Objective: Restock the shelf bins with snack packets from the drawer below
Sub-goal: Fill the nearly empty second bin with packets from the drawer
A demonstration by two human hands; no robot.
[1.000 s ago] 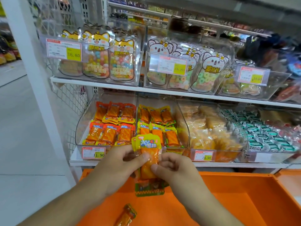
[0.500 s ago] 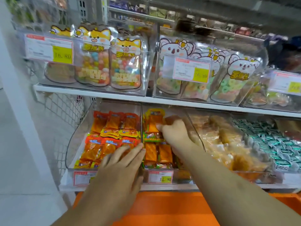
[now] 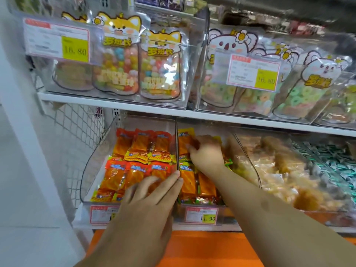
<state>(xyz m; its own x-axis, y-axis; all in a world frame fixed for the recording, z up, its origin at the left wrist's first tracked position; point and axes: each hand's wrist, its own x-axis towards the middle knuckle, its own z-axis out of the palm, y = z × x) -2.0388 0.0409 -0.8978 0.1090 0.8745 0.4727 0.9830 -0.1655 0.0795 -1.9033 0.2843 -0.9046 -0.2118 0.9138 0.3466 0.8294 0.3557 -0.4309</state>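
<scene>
My right hand (image 3: 207, 153) pinches one yellow-topped packet (image 3: 185, 140) in the second bin (image 3: 204, 206); my left hand (image 3: 148, 205), fingers straight, touches its divider.

This is a shop, a snack aisle by the look of it: white shelves (image 3: 134, 108) carry clear plastic bins (image 3: 92, 170) packed with many identical snack packets (image 3: 138, 147), and printed price tags (image 3: 201, 214) reading 11.90 sit on the bin fronts. On the shelf above, rows of cartoon-printed candy bags (image 3: 119, 54) stand behind larger price cards (image 3: 57, 41) marked 16.80, and an orange stock drawer (image 3: 202, 249) sits open near the bottom
</scene>
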